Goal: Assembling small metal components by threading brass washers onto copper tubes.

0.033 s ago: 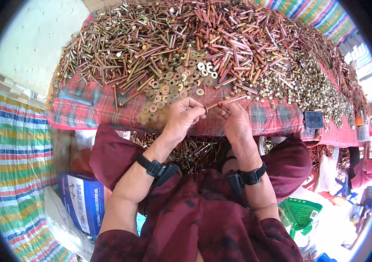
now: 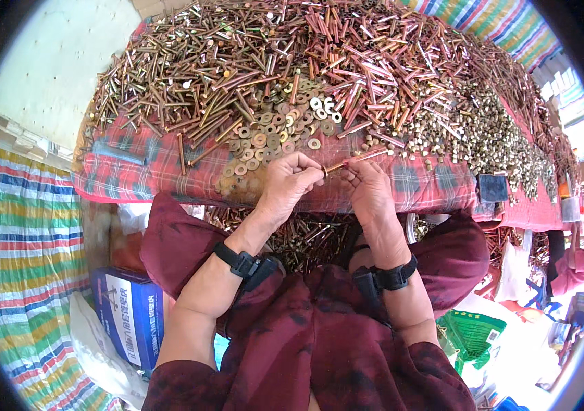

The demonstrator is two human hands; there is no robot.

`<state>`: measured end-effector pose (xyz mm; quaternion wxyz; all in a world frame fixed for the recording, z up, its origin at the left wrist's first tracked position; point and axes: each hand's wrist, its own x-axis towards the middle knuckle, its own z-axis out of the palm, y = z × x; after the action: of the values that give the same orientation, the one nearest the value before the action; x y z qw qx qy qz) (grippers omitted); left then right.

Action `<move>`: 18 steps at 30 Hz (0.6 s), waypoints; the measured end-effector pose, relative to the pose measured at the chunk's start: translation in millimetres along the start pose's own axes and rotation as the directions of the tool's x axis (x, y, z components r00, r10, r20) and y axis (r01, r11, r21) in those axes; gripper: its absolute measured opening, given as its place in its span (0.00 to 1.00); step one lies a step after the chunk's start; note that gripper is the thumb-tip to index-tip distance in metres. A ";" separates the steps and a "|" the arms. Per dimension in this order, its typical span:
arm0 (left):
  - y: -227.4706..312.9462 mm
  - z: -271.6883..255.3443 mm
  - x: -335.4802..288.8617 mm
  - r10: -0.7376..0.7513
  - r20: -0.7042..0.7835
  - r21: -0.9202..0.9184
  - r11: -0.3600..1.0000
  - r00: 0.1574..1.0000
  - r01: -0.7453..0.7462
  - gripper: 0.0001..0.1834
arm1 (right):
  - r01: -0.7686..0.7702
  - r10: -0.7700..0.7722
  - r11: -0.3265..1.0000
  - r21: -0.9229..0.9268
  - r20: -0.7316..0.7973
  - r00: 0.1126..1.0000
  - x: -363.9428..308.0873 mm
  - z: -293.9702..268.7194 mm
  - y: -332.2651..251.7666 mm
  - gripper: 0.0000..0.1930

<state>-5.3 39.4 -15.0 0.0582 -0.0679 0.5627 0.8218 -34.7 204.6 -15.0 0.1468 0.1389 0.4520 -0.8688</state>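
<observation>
Head view, work surface and surroundings. Red-and-dark plaid cloth [image 2: 162,178] is covering a padded surface, its front edge running just above the person's knees. Left hand [image 2: 292,181]: thumb and forefinger are pinching the near end of a slim coppery rod [image 2: 336,167], beside a small disc [image 2: 324,172]; head or washer, cannot tell. Right hand [image 2: 368,192]: fingertips are closing together on the rod's other end. Rod is tilting up toward the right, over the cloth's front strip.

Beyond the hands, flat washers [image 2: 264,140] are lying in a loose patch; metal rods [image 2: 237,75] are heaping across the back. Small nut-like pieces [image 2: 497,130] are spreading to the right, and a dark square pad [image 2: 492,188] is resting at the front edge.

Room: striped sheeting [image 2: 18,253] is hanging at left, below a pale board [image 2: 59,68]. Blue box [image 2: 127,315] is standing low left; green bag [image 2: 471,335] is lying low right.
</observation>
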 end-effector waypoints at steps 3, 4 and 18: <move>-1.2 0.6 -0.8 0.071 0.003 0.139 0.988 0.997 -0.071 0.06 | 0.046 -0.046 0.999 -0.014 -0.026 0.999 0.6 0.1 6.7 0.05; -2.9 0.2 -0.2 0.088 0.002 0.219 0.972 0.996 -0.086 0.06 | 0.036 -0.035 0.998 -0.050 0.020 0.999 4.3 -4.3 13.6 0.05; -15.0 -8.0 4.2 -0.051 -0.043 -0.190 0.981 0.998 0.042 0.11 | 0.413 -0.542 -0.053 -0.909 0.374 0.753 8.7 6.3 -7.8 0.09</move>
<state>-6.5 37.4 -32.4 0.0571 -0.1058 0.4817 0.8680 -46.3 202.6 -9.0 -0.1360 -0.1116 0.9192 -0.3523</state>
